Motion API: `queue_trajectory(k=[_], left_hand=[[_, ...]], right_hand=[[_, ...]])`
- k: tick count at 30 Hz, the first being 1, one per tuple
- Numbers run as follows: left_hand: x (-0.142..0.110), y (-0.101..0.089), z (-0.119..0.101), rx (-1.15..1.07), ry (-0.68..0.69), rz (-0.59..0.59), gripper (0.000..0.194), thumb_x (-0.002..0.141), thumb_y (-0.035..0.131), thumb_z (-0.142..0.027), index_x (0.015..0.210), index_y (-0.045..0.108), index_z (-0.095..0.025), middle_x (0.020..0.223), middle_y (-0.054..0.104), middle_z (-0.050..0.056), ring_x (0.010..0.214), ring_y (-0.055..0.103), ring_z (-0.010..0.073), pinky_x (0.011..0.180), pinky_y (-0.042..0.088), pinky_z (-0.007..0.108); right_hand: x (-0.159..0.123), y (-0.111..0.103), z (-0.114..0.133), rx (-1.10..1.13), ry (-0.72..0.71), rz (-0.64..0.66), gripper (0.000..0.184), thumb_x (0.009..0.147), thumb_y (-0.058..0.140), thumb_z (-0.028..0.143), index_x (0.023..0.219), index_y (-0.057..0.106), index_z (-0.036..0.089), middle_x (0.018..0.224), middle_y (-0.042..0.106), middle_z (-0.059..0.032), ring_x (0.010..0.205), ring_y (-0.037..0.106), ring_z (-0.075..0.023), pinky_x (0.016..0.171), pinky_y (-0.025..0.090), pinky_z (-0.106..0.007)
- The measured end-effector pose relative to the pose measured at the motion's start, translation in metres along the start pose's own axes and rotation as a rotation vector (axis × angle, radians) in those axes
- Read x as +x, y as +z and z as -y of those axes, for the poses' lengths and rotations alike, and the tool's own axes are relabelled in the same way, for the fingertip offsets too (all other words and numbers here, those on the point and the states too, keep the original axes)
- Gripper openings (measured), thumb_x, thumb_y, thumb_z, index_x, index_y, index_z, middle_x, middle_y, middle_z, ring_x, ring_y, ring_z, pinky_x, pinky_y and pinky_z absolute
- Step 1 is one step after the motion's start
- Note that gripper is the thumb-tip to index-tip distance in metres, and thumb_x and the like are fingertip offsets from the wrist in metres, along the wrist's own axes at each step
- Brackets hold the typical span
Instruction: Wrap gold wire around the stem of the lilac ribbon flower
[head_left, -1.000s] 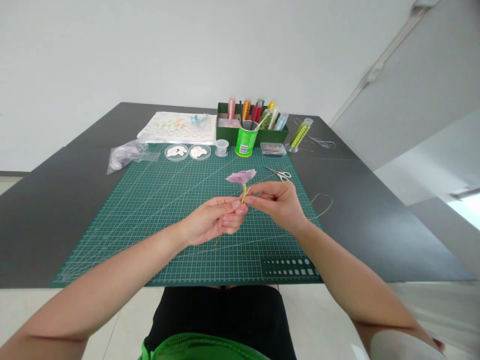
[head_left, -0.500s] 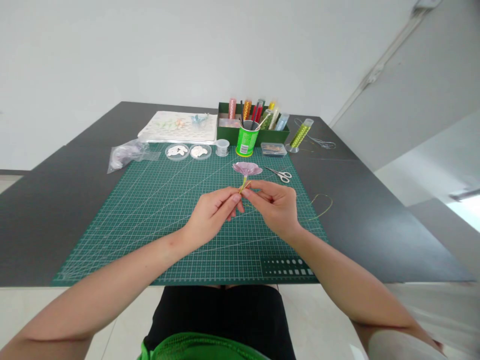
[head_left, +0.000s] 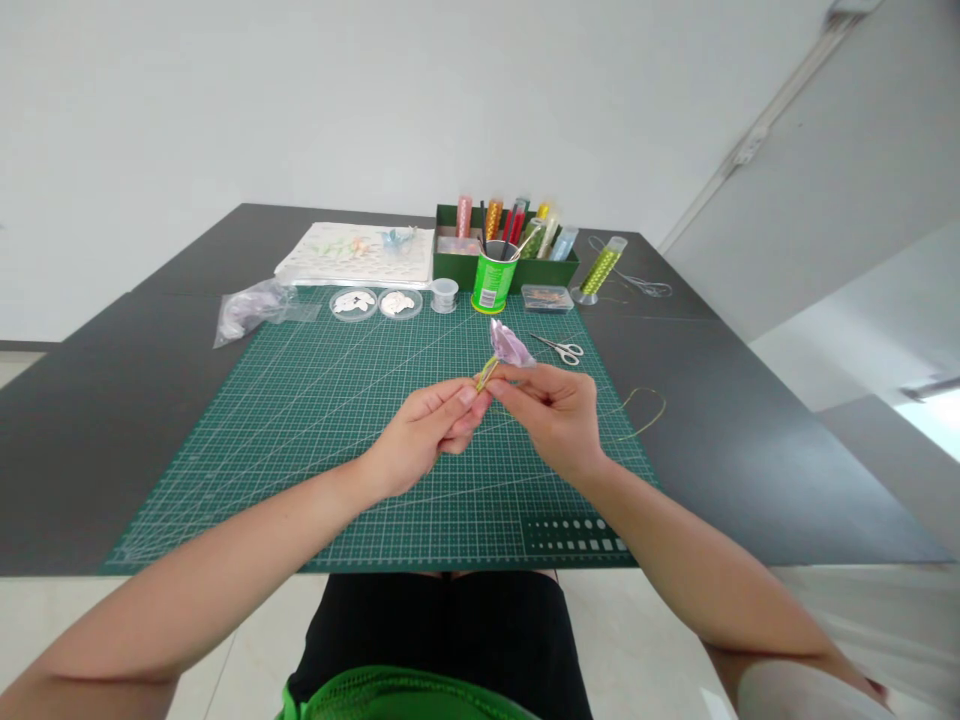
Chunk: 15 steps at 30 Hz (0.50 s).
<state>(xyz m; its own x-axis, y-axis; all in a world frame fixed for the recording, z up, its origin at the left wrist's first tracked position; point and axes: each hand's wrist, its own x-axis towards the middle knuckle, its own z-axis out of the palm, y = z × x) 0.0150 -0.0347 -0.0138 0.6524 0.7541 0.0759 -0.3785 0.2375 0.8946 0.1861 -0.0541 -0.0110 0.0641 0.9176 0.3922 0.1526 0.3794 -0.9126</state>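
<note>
A pale purple artificial flower (head_left: 510,345) on a thin yellow-green stem (head_left: 486,374) is held above the cutting mat (head_left: 300,430), its head tilted over to the right. My left hand (head_left: 435,425) pinches the lower stem between thumb and fingers. Right beside it, my right hand (head_left: 551,405) is closed, thumb and forefinger pinching thread against the stem; the fingertips partly hide it. A loose loop of yellow-green thread (head_left: 664,405) trails onto the table on the right, passing behind my right wrist. White-handled scissors (head_left: 566,352) lie just beyond my right hand.
At the back stand a green box (head_left: 457,270) of thread spools, a green can (head_left: 493,285) with tools and a green thread spool (head_left: 604,268). Two round dishes (head_left: 354,303) hold white pieces. A plastic bag (head_left: 255,308) and white sheets (head_left: 300,262) lie left.
The flower has turned from upright to leaning right, its head showing side-on. My left fingers have curled in more beneath the stem. Both hands stay in nearly the same place.
</note>
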Motion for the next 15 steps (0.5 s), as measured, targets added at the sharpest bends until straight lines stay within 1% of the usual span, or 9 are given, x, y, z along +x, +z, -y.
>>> queue_trajectory(k=[2, 4, 7, 9, 11, 12, 15], left_hand=[[0.0, -0.001, -0.003, -0.107, -0.086, 0.04, 0.04, 0.091, 0.08, -0.047, 0.079, 0.058, -0.015, 0.062, 0.033, -0.009, 0.052, 0.018, 0.0053, 0.044, 0.018, 0.016], [0.001, -0.004, -0.005, -0.196, -0.165, 0.076, 0.035, 0.088, 0.083, -0.039, 0.08, 0.059, -0.015, 0.06, 0.031, -0.01, 0.052, 0.015, 0.005, 0.042, 0.018, 0.014], [0.001, -0.009, -0.006, -0.319, -0.27, 0.131, 0.027, 0.087, 0.081, -0.026, 0.079, 0.058, -0.015, 0.058, 0.028, -0.011, 0.051, 0.011, 0.005, 0.04, 0.02, 0.012], [0.001, -0.01, -0.006, -0.384, -0.322, 0.162, 0.027, 0.087, 0.079, -0.02, 0.075, 0.056, -0.016, 0.057, 0.027, -0.011, 0.05, 0.01, 0.005, 0.038, 0.021, 0.011], [0.001, -0.011, -0.005, -0.421, -0.351, 0.176, 0.028, 0.087, 0.079, -0.018, 0.073, 0.054, -0.016, 0.056, 0.027, -0.011, 0.049, 0.01, 0.0052, 0.037, 0.023, 0.011], [0.001, -0.01, -0.005, -0.426, -0.356, 0.175, 0.029, 0.088, 0.078, -0.019, 0.074, 0.054, -0.017, 0.056, 0.027, -0.011, 0.049, 0.01, 0.0054, 0.038, 0.023, 0.011], [0.001, -0.009, -0.005, -0.382, -0.333, 0.143, 0.027, 0.094, 0.074, -0.026, 0.077, 0.056, -0.016, 0.059, 0.027, -0.01, 0.05, 0.014, 0.0058, 0.04, 0.026, 0.011]], right_hand=[[0.0, 0.0, -0.003, 0.074, 0.044, 0.036, 0.014, 0.083, 0.08, 0.034, 0.085, 0.087, 0.022, 0.048, 0.03, 0.0086, 0.048, 0.021, -0.0069, 0.046, 0.022, -0.025], [0.001, 0.0, -0.006, 0.159, 0.075, 0.088, 0.017, 0.082, 0.082, 0.039, 0.085, 0.087, 0.023, 0.047, 0.031, 0.0086, 0.047, 0.021, -0.0071, 0.046, 0.021, -0.025], [0.001, 0.001, -0.01, 0.275, 0.101, 0.148, 0.022, 0.081, 0.085, 0.045, 0.084, 0.086, 0.023, 0.046, 0.032, 0.0088, 0.046, 0.021, -0.0072, 0.045, 0.022, -0.024], [0.001, 0.003, -0.011, 0.332, 0.128, 0.171, 0.023, 0.081, 0.086, 0.046, 0.083, 0.084, 0.023, 0.047, 0.036, 0.0086, 0.045, 0.021, -0.0064, 0.044, 0.022, -0.024], [0.001, 0.005, -0.011, 0.358, 0.155, 0.176, 0.026, 0.079, 0.087, 0.047, 0.08, 0.082, 0.022, 0.049, 0.041, 0.0078, 0.045, 0.021, -0.0057, 0.044, 0.022, -0.024], [0.001, 0.006, -0.011, 0.355, 0.165, 0.172, 0.028, 0.079, 0.087, 0.048, 0.079, 0.081, 0.021, 0.049, 0.042, 0.0077, 0.045, 0.021, -0.0055, 0.044, 0.022, -0.024], [0.001, 0.007, -0.012, 0.314, 0.177, 0.129, 0.032, 0.078, 0.087, 0.05, 0.077, 0.078, 0.02, 0.048, 0.036, 0.009, 0.046, 0.019, -0.0056, 0.044, 0.019, -0.024]])
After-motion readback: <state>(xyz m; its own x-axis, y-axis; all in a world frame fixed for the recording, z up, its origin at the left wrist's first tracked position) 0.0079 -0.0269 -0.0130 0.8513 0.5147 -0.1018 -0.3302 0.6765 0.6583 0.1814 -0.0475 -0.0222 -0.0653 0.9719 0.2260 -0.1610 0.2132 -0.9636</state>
